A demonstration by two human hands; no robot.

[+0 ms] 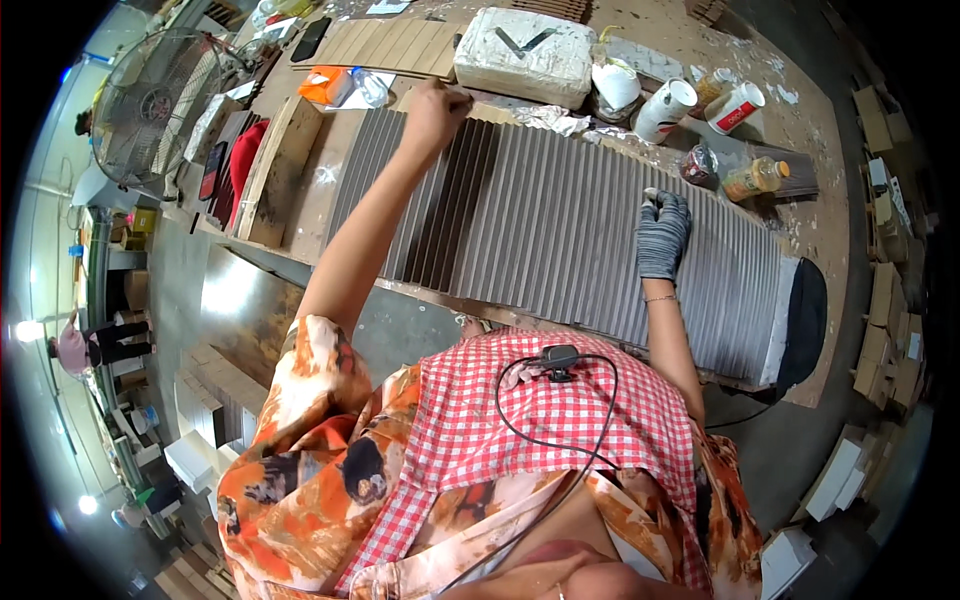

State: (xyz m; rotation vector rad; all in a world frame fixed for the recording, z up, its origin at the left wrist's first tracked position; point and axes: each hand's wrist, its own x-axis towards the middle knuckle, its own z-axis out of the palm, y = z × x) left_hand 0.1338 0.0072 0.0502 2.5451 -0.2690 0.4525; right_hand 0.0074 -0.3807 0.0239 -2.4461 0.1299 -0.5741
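A wide row of narrow grey slats [570,220] lies side by side across the table, with a darker brown band [450,200] toward its left part. Over the far edge of that band is my bare left hand [435,118], its fingers pinched together. Whether anything small is between them I cannot make out. My right hand [663,238], in a grey striped knit glove, is over the right part of the slats with its fingers curled in. What these fingers may hold is hidden.
Beyond the slats stand a whitish taped block [525,55], white cups [665,110] and a yellow-capped bottle [757,178]. A wooden frame piece [280,170] and a fan [150,108] are at left. A black cloth-like item [803,320] hangs by the right end.
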